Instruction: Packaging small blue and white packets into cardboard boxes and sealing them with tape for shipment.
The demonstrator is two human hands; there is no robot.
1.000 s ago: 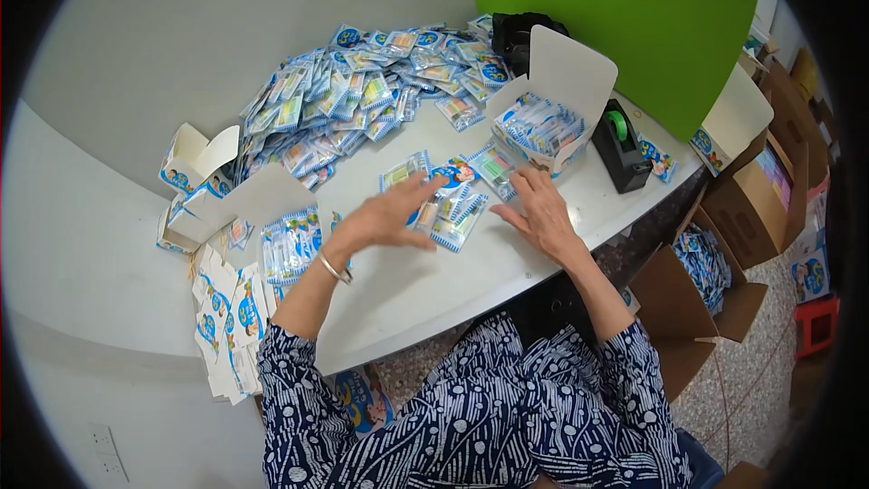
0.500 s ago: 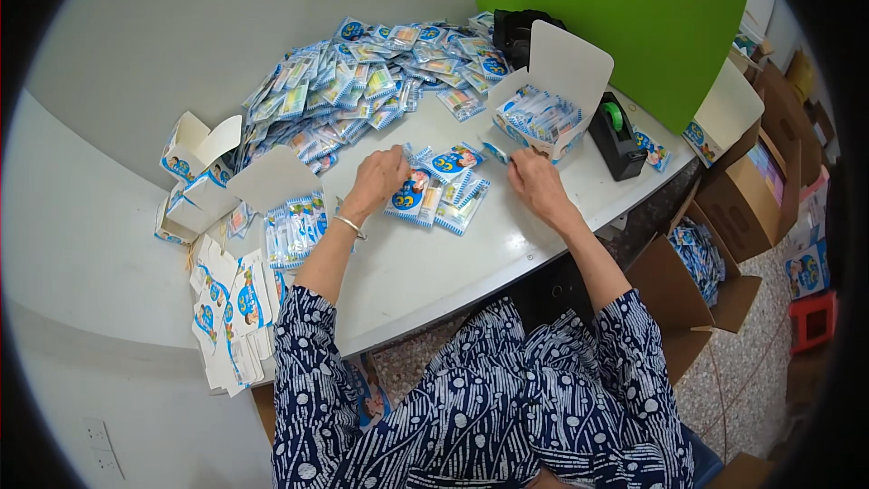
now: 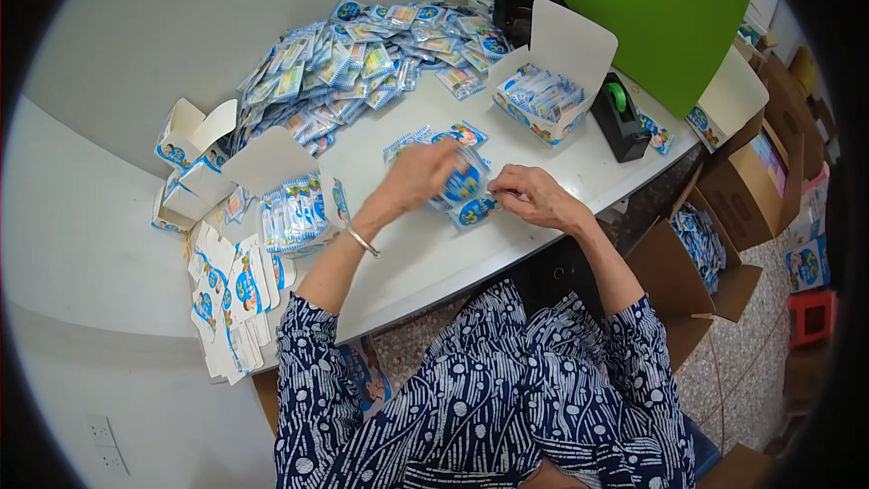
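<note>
Over the middle of the table, my left hand (image 3: 422,176) is closed on a small blue-and-clear plastic packet (image 3: 465,179), blurred by motion. My right hand (image 3: 541,199) is just to its right, its fingers pinched at the edge of another small packet (image 3: 477,211). Several more packets (image 3: 460,133) lie beneath and behind my left hand, partly hidden by it. An open white-and-blue box (image 3: 541,127) filled with packets stands beyond my right hand. Another open box (image 3: 295,211) with packets upright in it stands left of my left forearm.
A large heap of packets (image 3: 335,72) lies against the wall. Flattened cartons (image 3: 237,294) and empty small boxes (image 3: 192,140) are at the left. A black tape dispenser (image 3: 618,127) stands right of the filled box. Cardboard boxes (image 3: 670,276) sit beyond the table's right edge.
My left hand has moved right and towards me, lifting a packet across the small pile. My right hand has come back from beside the right box to the pile's near right side.
</note>
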